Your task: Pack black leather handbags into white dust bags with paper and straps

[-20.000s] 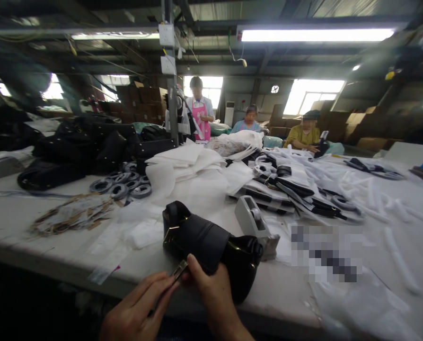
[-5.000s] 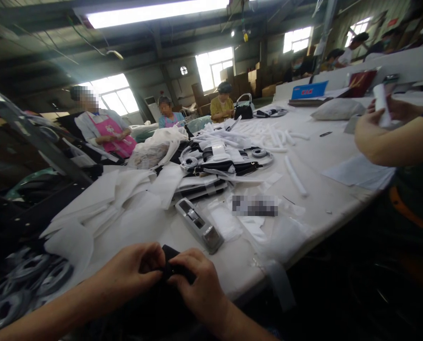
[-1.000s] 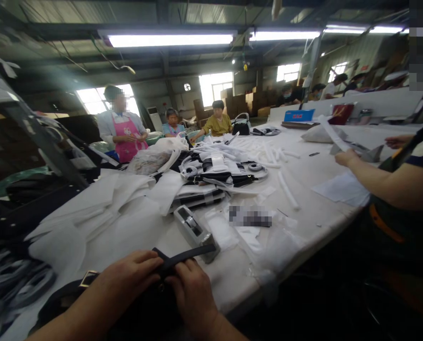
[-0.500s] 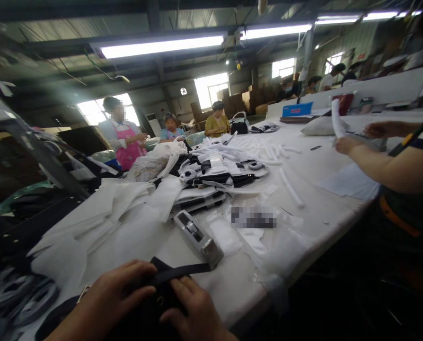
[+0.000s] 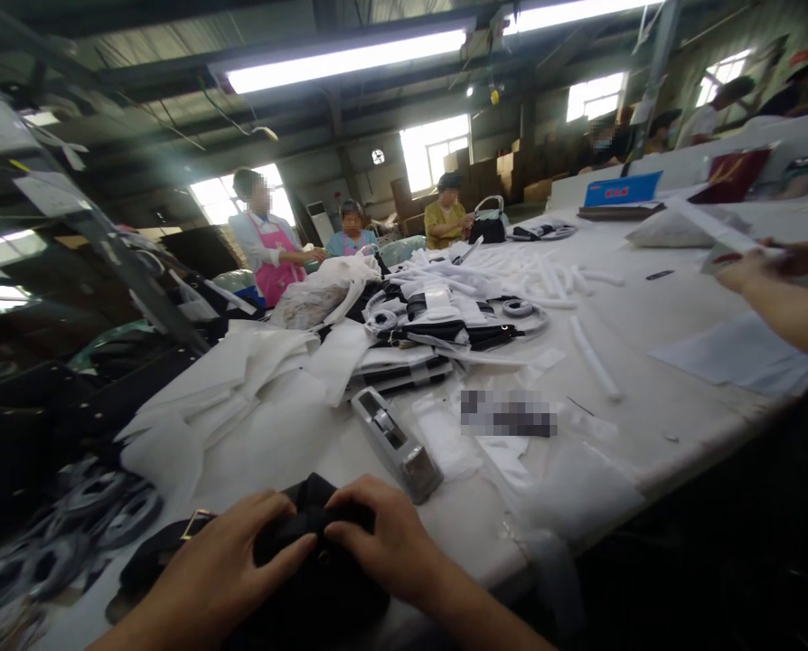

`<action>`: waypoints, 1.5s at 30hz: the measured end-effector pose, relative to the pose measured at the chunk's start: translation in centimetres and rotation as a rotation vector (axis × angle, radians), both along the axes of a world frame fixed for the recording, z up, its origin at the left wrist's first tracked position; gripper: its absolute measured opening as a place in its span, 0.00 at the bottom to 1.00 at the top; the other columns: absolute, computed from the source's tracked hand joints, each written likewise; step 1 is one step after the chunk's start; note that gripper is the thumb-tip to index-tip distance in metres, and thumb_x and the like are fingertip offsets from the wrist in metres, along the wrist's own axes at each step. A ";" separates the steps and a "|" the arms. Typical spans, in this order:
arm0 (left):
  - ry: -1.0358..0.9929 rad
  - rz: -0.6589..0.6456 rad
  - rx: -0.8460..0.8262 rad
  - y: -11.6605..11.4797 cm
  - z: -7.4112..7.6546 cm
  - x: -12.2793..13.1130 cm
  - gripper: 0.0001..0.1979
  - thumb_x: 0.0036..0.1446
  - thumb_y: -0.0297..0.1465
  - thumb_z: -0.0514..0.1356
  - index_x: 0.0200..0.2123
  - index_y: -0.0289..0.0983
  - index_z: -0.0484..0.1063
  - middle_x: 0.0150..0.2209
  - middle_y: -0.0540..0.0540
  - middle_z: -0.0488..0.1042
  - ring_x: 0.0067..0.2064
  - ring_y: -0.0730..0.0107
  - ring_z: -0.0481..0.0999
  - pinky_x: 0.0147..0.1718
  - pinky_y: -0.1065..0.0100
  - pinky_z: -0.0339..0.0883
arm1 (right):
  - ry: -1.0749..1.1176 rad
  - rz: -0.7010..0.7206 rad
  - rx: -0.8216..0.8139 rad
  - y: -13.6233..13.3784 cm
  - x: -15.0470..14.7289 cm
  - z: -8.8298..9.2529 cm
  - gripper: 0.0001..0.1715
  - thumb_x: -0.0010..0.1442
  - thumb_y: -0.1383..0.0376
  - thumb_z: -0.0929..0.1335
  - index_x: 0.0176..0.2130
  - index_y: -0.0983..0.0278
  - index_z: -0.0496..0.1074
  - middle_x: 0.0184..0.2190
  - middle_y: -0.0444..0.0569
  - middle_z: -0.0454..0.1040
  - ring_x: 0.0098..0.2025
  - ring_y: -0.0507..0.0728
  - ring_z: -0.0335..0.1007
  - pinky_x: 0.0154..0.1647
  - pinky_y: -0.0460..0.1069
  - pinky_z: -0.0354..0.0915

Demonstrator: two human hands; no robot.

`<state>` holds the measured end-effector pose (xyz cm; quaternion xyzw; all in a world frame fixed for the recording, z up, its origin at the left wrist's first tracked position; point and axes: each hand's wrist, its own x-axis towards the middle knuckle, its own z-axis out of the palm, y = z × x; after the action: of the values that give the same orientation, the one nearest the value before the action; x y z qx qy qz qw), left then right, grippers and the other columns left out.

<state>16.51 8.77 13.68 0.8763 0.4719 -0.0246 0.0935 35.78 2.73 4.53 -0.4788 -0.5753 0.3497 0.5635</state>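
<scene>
A black bag point(image 5: 309, 579) with a strap lies at the near edge of the white table point(image 5: 648, 416). My left hand point(image 5: 231, 565) rests on its left side, fingers curled round the black material. My right hand point(image 5: 387, 542) grips the bag's top from the right, thumb against the fold. A gold buckle point(image 5: 197, 523) on the strap shows just left of my left hand. The bag's lower part is hidden under my hands.
A grey tape dispenser point(image 5: 397, 443) sits just beyond my hands. White sheets point(image 5: 241, 380), black straps and white rolls point(image 5: 445, 316) cover the middle. Grey tape rings point(image 5: 98, 515) lie at left. A co-worker's arm point(image 5: 784, 298) reaches in at right; other people stand at the far end.
The strap end that stuck out to the right half a second ago is now folded in under my right hand. Both hands have closed together over the bag. The co-worker's arm dropped lower.
</scene>
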 end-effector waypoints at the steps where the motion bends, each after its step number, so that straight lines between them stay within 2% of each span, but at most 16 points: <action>1: -0.016 -0.034 -0.002 0.1 0.1 0.0 0.17 0.58 0.48 0.59 0.41 0.43 0.77 0.45 0.44 0.79 0.48 0.53 0.78 0.45 0.60 0.71 | -0.003 0.010 -0.027 0.0 0.1 0.1 0.10 0.56 0.69 0.75 0.40 0.59 0.80 0.38 0.43 0.80 0.44 0.56 0.75 0.47 0.48 0.67; 4: -0.061 -0.095 -0.067 0.5 0.3 0.2 0.16 0.55 0.40 0.62 0.46 0.44 0.78 0.48 0.44 0.78 0.50 0.55 0.77 0.49 0.62 0.70 | 0.001 0.050 -0.112 -0.2 0.4 0.4 0.08 0.55 0.69 0.75 0.38 0.59 0.80 0.35 0.42 0.79 0.40 0.56 0.75 0.42 0.47 0.66; 6: -0.064 -0.075 -0.180 0.8 0.2 0.4 0.14 0.54 0.37 0.61 0.44 0.41 0.79 0.43 0.45 0.80 0.45 0.56 0.79 0.45 0.64 0.71 | 0.018 0.065 -0.154 -0.3 0.4 0.5 0.08 0.54 0.69 0.75 0.36 0.59 0.80 0.33 0.42 0.79 0.39 0.56 0.75 0.40 0.47 0.66; 10: -0.176 -0.047 -0.438 1.3 0.0 1.0 0.14 0.55 0.35 0.60 0.43 0.39 0.80 0.39 0.48 0.82 0.42 0.58 0.80 0.42 0.67 0.71 | 0.065 0.038 -0.202 -0.4 0.5 0.3 0.07 0.55 0.68 0.73 0.36 0.59 0.82 0.34 0.43 0.81 0.40 0.57 0.76 0.42 0.48 0.66; 12: -0.217 -0.037 -0.497 1.3 0.1 1.1 0.12 0.57 0.36 0.61 0.41 0.39 0.80 0.38 0.49 0.83 0.43 0.58 0.81 0.42 0.68 0.72 | 0.096 0.031 -0.235 -0.4 0.5 0.2 0.07 0.54 0.67 0.74 0.36 0.59 0.82 0.32 0.43 0.81 0.39 0.57 0.76 0.41 0.48 0.66; 15: -0.172 -0.002 -0.485 1.0 0.4 0.9 0.15 0.58 0.42 0.62 0.41 0.39 0.80 0.38 0.49 0.83 0.42 0.56 0.81 0.40 0.68 0.72 | 0.173 0.056 -0.268 -0.5 0.4 0.0 0.06 0.53 0.66 0.75 0.35 0.60 0.81 0.31 0.42 0.80 0.37 0.55 0.76 0.38 0.46 0.66; 19: -0.177 0.090 -0.448 0.4 0.5 0.6 0.23 0.57 0.51 0.61 0.46 0.41 0.80 0.43 0.49 0.83 0.47 0.53 0.81 0.45 0.66 0.73 | 0.227 0.074 -0.264 -0.6 0.2 0.0 0.07 0.52 0.65 0.75 0.35 0.62 0.80 0.30 0.42 0.78 0.34 0.54 0.73 0.35 0.45 0.65; 21: -0.217 0.118 -0.447 0.2 0.3 0.6 0.22 0.59 0.52 0.59 0.43 0.43 0.81 0.41 0.50 0.84 0.44 0.55 0.81 0.42 0.68 0.74 | 0.230 0.092 -0.260 -0.7 0.0 0.1 0.05 0.52 0.65 0.75 0.33 0.62 0.79 0.28 0.42 0.77 0.33 0.53 0.73 0.34 0.45 0.65; 24: -0.232 0.135 -0.451 0.3 0.0 0.7 0.22 0.58 0.52 0.59 0.41 0.42 0.82 0.35 0.51 0.84 0.35 0.59 0.82 0.30 0.71 0.73 | 0.225 0.110 -0.241 -0.9 -0.1 0.4 0.04 0.55 0.65 0.73 0.34 0.62 0.79 0.29 0.42 0.78 0.34 0.53 0.74 0.36 0.45 0.65; 25: -0.227 0.140 -0.451 0.4 -0.1 0.7 0.22 0.58 0.52 0.59 0.41 0.42 0.82 0.35 0.50 0.84 0.33 0.60 0.82 0.29 0.71 0.73 | 0.218 0.111 -0.234 -0.9 -0.1 0.5 0.04 0.56 0.65 0.73 0.35 0.62 0.79 0.30 0.42 0.78 0.35 0.53 0.74 0.36 0.45 0.65; 27: -0.225 0.139 -0.433 0.7 -0.2 0.7 0.23 0.56 0.51 0.61 0.42 0.41 0.82 0.36 0.49 0.84 0.35 0.58 0.83 0.34 0.69 0.75 | 0.192 0.103 -0.224 -1.0 -0.2 0.5 0.03 0.56 0.65 0.72 0.35 0.62 0.78 0.31 0.42 0.78 0.36 0.53 0.74 0.37 0.45 0.65; 31: -0.252 0.190 -0.303 1.0 -0.7 -0.1 0.23 0.49 0.51 0.65 0.41 0.42 0.83 0.42 0.47 0.84 0.46 0.51 0.82 0.48 0.62 0.75 | 0.117 0.060 -0.228 -1.0 -0.6 0.2 0.05 0.55 0.64 0.73 0.34 0.62 0.76 0.30 0.42 0.75 0.34 0.53 0.72 0.36 0.45 0.65; 34: -0.245 0.222 -0.248 0.8 -1.0 -0.6 0.23 0.48 0.49 0.65 0.43 0.40 0.82 0.43 0.45 0.84 0.46 0.50 0.83 0.49 0.59 0.75 | 0.085 0.049 -0.232 -1.0 -0.9 0.0 0.08 0.54 0.64 0.74 0.36 0.61 0.75 0.31 0.42 0.75 0.34 0.54 0.71 0.36 0.46 0.65; 39: -0.218 0.158 -0.197 0.2 -0.3 -0.1 0.20 0.50 0.43 0.64 0.43 0.39 0.81 0.44 0.44 0.84 0.46 0.50 0.82 0.50 0.58 0.75 | -0.027 0.010 -0.139 -1.2 -0.8 0.4 0.09 0.55 0.66 0.74 0.39 0.60 0.77 0.36 0.44 0.75 0.39 0.55 0.72 0.41 0.47 0.65; 42: -0.240 0.140 -0.241 0.3 0.1 0.3 0.18 0.49 0.38 0.65 0.44 0.39 0.80 0.44 0.45 0.83 0.46 0.52 0.82 0.50 0.59 0.75 | -0.029 0.035 -0.135 -1.0 -0.7 0.4 0.09 0.55 0.66 0.74 0.39 0.61 0.77 0.36 0.44 0.76 0.39 0.55 0.72 0.41 0.48 0.65; 45: -0.315 0.117 -0.330 0.6 -0.3 0.2 0.17 0.49 0.33 0.65 0.45 0.40 0.76 0.44 0.47 0.83 0.47 0.57 0.82 0.50 0.63 0.75 | -0.004 0.043 -0.147 -0.7 -0.7 -0.1 0.14 0.54 0.65 0.75 0.42 0.60 0.76 0.38 0.44 0.75 0.38 0.54 0.71 0.40 0.48 0.65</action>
<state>16.74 9.42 13.40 0.8133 0.4912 0.0410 0.3092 35.12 2.02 4.38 -0.5072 -0.5594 0.4018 0.5180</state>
